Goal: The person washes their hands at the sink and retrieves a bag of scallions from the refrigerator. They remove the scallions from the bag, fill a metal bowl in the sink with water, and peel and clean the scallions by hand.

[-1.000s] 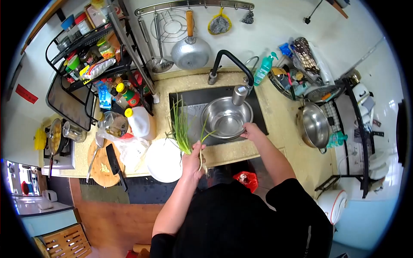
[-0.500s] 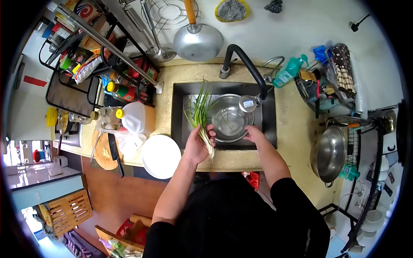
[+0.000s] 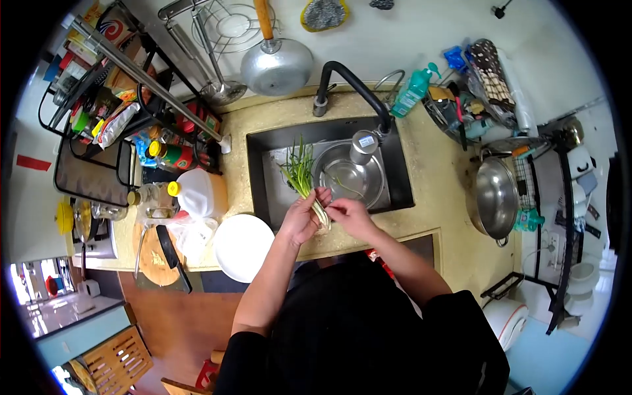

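Note:
My left hand (image 3: pixel 303 218) is closed around a bunch of scallions (image 3: pixel 300 170) at the front edge of the sink. Their green tops point away over the basin and the white ends stick out toward me. Close beside those white ends is my right hand (image 3: pixel 354 218), its fingers pinched together; what they hold, if anything, is too small to make out. A metal bowl (image 3: pixel 380 191) rests in the dark sink (image 3: pixel 257 194) beneath the black faucet (image 3: pixel 361 85). One loose green strand lies at the bowl.
Left of the sink, a white plate (image 3: pixel 243 249) lies at the counter's edge. Beyond it are a cutting board (image 3: pixel 155 263), a knife (image 3: pixel 172 253) and a plastic jug (image 3: pixel 199 194). A soap bottle (image 3: pixel 413 92) stands behind; a steel wok (image 3: pixel 495 197) sits at right.
My right hand has left the bowl's rim and come left to the white ends of the scallions. The left hand still holds the bunch. The whole view has shifted slightly.

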A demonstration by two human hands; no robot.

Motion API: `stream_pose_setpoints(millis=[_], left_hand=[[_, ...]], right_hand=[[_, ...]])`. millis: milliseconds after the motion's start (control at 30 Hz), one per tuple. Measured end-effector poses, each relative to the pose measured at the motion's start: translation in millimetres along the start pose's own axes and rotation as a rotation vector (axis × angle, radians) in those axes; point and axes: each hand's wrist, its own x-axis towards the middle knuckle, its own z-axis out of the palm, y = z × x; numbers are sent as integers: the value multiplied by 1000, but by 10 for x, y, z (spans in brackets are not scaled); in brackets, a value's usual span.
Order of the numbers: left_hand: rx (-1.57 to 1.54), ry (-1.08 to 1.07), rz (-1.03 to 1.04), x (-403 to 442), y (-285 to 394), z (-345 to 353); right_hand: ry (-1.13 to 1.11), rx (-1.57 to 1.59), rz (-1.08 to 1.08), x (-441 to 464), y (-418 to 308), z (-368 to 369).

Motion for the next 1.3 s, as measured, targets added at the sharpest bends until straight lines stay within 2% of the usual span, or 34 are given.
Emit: stream_pose_setpoints(millis=[267,367,467,567,667,733,800,933,1067,1167,1300], left_hand=[[223,-13,86,30,-109,-19],[304,37,106,-28,-76,111],[333,86,137,-13,-81,124],[345,185,208,124,-143,-45],[282,250,266,233,-211,-184],[268,257,263,247,-187,-239],[209,361,260,269,-114,-328],[153,323,242,222,170,-379],[193,401,173,272,286,-362],[237,420,135,338,296,-403],[271,452,125,389,265,-495]], right_hand=[[-43,107,94,-76,-70,107],[10,-19,147,-131,-238,79],[137,-40,30,-71,10,105],[307,424,355,-95,0,106],[376,649,463,-95,190,-6],[345,569,469,-119,305,-115],[314,515,498,-183,421,-267],[209,539,512,-355,583,-567],[241,606,463,-465,644,-680],[444,672,422,-500,817,-807],[729,603,284,-600,935,-1139]])
